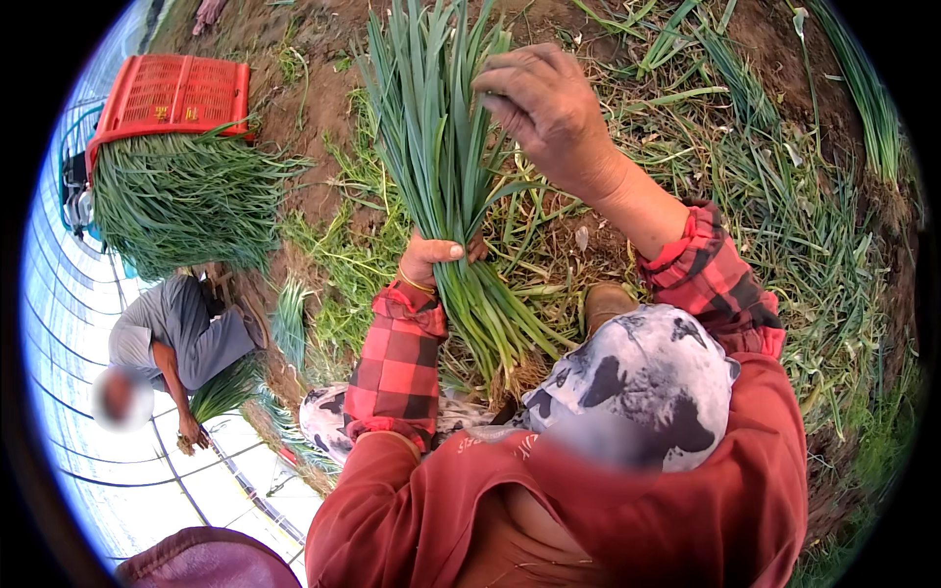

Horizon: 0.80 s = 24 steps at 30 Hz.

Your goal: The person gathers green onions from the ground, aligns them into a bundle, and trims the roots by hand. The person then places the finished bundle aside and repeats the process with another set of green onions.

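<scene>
My left hand (pixel 434 257) grips a bunch of long-leaved green allium plants (pixel 441 169) around the middle, thumb across the front. Flat green leaves fan out beyond the hand, and the pale stems run back towards me to brown, stringy roots (pixel 514 375) by my lap. Raised to the right of the leaves is my right hand (pixel 544 110), its fingers loosely bent and slightly apart. Nothing shows in its grasp; whether the fingertips touch the leaf edges is unclear.
A red plastic basket (pixel 173 95) lies tipped at the left, full of cut greens (pixel 191 198). Another person (pixel 198 338) crouches below it with a green bunch. Loose leaves (pixel 735 213) litter the soil at right. More rooted alliums (pixel 875 117) lie at the far right.
</scene>
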{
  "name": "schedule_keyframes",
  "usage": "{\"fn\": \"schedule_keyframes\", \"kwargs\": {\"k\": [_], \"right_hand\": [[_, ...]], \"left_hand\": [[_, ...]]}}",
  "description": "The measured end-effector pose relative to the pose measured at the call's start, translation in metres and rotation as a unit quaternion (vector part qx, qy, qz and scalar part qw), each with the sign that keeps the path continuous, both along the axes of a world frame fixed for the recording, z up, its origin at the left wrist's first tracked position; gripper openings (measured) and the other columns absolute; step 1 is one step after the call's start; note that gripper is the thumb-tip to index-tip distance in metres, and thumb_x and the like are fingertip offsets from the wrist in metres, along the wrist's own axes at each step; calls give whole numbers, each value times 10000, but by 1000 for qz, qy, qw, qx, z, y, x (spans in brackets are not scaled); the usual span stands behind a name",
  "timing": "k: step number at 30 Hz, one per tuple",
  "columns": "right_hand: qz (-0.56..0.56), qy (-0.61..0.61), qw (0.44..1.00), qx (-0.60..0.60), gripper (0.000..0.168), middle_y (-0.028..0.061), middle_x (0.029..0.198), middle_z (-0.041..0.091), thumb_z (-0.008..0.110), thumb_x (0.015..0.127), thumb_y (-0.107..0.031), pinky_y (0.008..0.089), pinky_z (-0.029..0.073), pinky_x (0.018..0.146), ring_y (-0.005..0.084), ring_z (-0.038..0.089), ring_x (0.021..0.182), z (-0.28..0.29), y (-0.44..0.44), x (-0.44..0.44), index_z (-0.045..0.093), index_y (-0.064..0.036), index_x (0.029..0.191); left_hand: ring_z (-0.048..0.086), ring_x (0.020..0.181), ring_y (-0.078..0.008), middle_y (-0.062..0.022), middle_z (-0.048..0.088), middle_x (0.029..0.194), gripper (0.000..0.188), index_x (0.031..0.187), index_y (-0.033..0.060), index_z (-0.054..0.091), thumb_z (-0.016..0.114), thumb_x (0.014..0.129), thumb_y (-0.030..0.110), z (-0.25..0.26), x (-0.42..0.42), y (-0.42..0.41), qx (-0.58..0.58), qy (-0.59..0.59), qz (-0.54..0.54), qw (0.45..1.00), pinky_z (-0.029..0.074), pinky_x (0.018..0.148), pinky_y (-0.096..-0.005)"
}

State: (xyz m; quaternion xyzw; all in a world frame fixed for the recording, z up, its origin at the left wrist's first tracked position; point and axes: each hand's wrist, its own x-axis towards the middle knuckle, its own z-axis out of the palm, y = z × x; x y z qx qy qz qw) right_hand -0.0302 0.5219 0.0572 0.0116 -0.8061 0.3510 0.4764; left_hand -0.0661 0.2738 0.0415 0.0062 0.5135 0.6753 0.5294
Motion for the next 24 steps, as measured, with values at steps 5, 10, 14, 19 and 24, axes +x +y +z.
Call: {"fn": "schedule_keyframes", "kwargs": {"k": [5,10,14,19,24], "right_hand": [[139,-308,895,-292,330,118,1015,607,524,897,-311,361,451,817,250,575,925,-18,36,17,589,-22,1042],[234,-332,911,-67,326,155,1081,571,514,907,-274,394,413,898,293,523,1004,-54,-11,21,559,-25,1113],[157,-307,863,-369,266,52,767,562,505,914,-252,309,425,716,184,502,732,-36,-19,19,594,-2,908],[264,-290,775,-496,326,5,737,575,533,894,-319,210,436,569,64,507,625,-45,44,20,599,-18,1000],[476,-400,599,-506,536,48,930,615,549,878,-414,228,475,522,81,554,592,-41,-14,50,467,-51,1264]], "left_hand": [[461,531,-116,7,396,605,353,745,46,451,696,547,205,6,3,-5,56,-18,9,998,380,618,-268],[470,520,-109,11,407,610,342,709,67,441,703,537,202,8,-2,0,73,-23,-23,997,382,611,-264],[470,511,-106,25,405,611,326,733,78,454,706,557,188,4,-3,-7,94,-35,-30,994,385,604,-263],[472,515,-95,41,410,623,335,756,88,455,711,565,187,3,-1,-7,119,-52,-30,991,391,609,-266],[503,559,-144,-12,447,627,359,805,18,517,715,563,194,6,-4,-10,105,-39,-8,994,409,638,-299]]}}
